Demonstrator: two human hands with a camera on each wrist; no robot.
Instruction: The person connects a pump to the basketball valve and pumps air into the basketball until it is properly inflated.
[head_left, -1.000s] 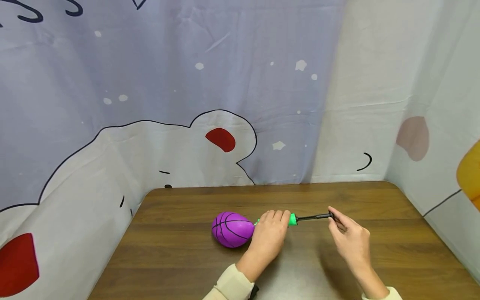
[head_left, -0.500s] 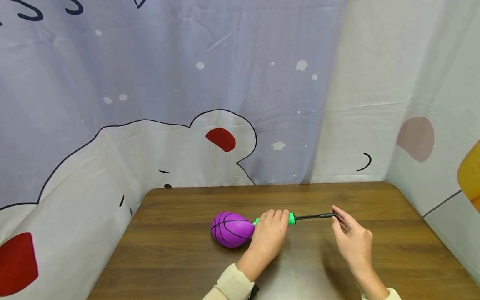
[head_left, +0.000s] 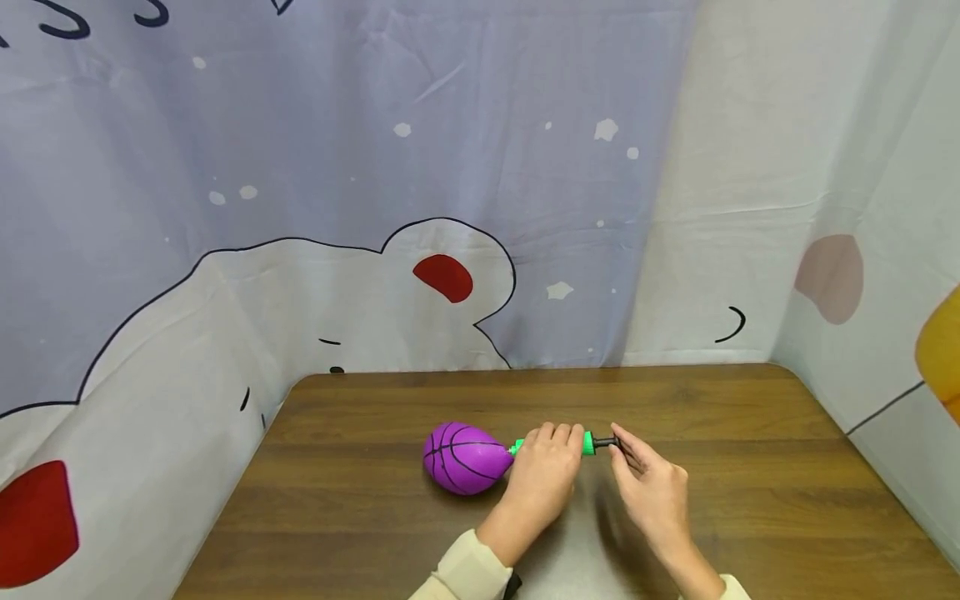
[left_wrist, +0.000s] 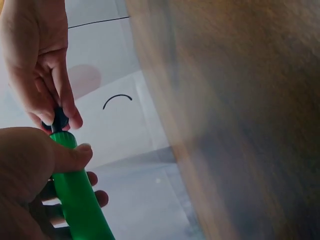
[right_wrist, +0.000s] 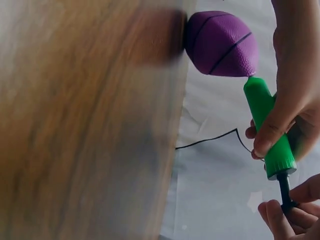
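A purple ball with black basketball lines lies on the table, drawn to a point on its right where it meets the tip of a green hand pump. My left hand grips the pump's green barrel, fingers wrapped over it and thumb along its side in the left wrist view. At the barrel's other end, my right hand pinches the black handle between thumb and fingers. Only a short length of the black rod shows between barrel and handle. The pump lies roughly level, in line with the ball.
The brown wooden table carries the ball. A printed curtain with a cartoon bear and white spots hangs behind it and along both sides. A small black object shows beside the left sleeve.
My right hand first drew the handle slightly farther right, then moved left, pushing the rod mostly into the barrel. The left hand and ball have hardly moved.
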